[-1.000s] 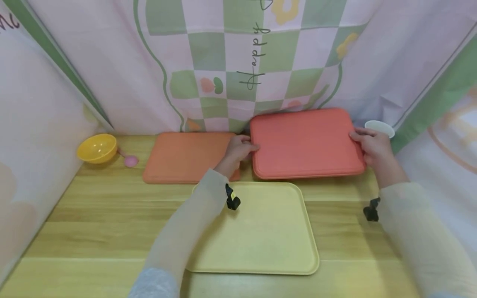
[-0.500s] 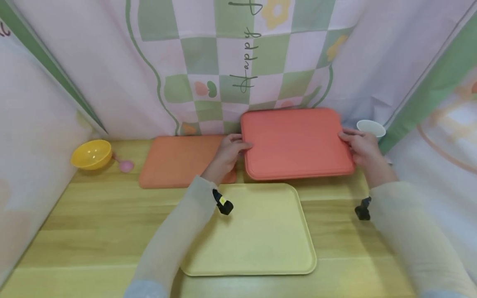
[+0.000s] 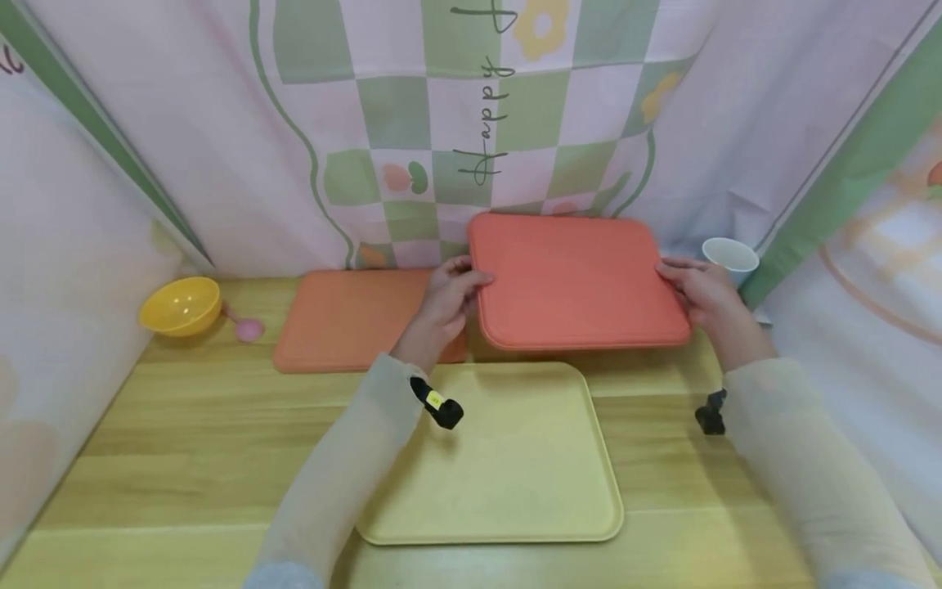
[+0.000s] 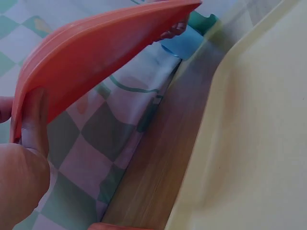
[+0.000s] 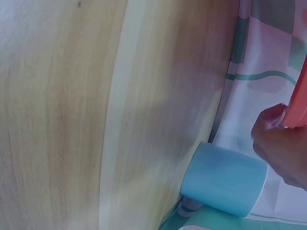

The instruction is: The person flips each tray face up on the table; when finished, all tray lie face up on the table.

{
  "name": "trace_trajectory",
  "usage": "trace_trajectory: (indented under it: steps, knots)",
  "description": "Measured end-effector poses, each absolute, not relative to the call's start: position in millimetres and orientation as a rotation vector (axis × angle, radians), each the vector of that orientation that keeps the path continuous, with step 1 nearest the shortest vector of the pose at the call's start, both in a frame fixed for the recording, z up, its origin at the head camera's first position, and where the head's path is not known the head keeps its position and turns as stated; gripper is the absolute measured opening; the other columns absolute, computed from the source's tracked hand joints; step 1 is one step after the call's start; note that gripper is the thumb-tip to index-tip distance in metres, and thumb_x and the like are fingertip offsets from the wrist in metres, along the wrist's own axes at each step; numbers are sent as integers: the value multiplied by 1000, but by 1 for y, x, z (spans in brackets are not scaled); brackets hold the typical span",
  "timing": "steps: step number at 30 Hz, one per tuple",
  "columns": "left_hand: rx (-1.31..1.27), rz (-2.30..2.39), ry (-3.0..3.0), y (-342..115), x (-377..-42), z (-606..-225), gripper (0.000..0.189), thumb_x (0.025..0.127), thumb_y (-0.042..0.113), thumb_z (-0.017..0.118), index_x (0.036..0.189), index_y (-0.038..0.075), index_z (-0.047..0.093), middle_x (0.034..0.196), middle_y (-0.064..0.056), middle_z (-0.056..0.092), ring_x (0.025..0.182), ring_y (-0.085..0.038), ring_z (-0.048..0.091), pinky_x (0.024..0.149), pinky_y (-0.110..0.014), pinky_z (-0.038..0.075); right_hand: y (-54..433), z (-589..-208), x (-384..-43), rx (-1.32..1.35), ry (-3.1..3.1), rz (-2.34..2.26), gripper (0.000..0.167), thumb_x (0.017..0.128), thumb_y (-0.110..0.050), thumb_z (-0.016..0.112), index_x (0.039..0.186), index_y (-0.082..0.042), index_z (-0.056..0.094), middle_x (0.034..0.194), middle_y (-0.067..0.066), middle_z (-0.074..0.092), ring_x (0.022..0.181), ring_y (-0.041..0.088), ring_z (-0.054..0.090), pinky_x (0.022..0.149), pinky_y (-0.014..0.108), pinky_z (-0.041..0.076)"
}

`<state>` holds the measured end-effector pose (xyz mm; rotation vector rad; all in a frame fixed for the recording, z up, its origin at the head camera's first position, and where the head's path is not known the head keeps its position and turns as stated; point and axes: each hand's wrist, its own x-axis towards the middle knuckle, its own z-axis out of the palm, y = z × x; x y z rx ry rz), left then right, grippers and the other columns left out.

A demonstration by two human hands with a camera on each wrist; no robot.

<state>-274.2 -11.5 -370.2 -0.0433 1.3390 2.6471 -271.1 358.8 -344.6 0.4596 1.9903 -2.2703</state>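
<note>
Fingers of our L hand (image 3: pixel 444 298) pinch the red tray (image 3: pixel 570 282), L edge; tray's just shifted slightly L, clear of the table (image 3: pixel 147 458), so we're prob. mid-carry; R hand (image 3: pixel 706 296) pinches its R edge, nr the cup (image 3: pixel 730 254).

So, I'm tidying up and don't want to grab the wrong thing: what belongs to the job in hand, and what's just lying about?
In the job:
red tray, gripped by the left hand and right hand

Just lying about, it seems:
orange tray
pale yellow tray
yellow bowl
pink spoon
cup
</note>
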Motion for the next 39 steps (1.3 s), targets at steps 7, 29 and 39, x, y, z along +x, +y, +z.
trace_trajectory:
  steps: [7,29,39]
  knots:
    - [-63,2674,1311,-14,-271,-368,30,84,-19,65,101,6,58,90,-9,65,64,-14,68,62,-28,61,351,-346,-269,434,2382,-2371,14,94,-16,74,86,-28,74,82,-14,66,67,3,60,64,13,51]
    - [-182,2677,1330,-7,-268,-356,31,85,-16,67,104,6,53,92,-11,65,67,-15,68,62,-26,60,231,-359,-214,-574,2740,-1879,37,96,-9,72,129,4,65,130,22,65,121,20,60,101,20,46]
    - [-182,2679,1356,0,-267,-352,30,85,-15,66,102,6,52,85,-9,64,62,-12,65,53,-21,56,189,-362,-193,-931,2717,-1846,38,90,1,76,128,0,69,127,13,69,121,24,63,101,26,49]
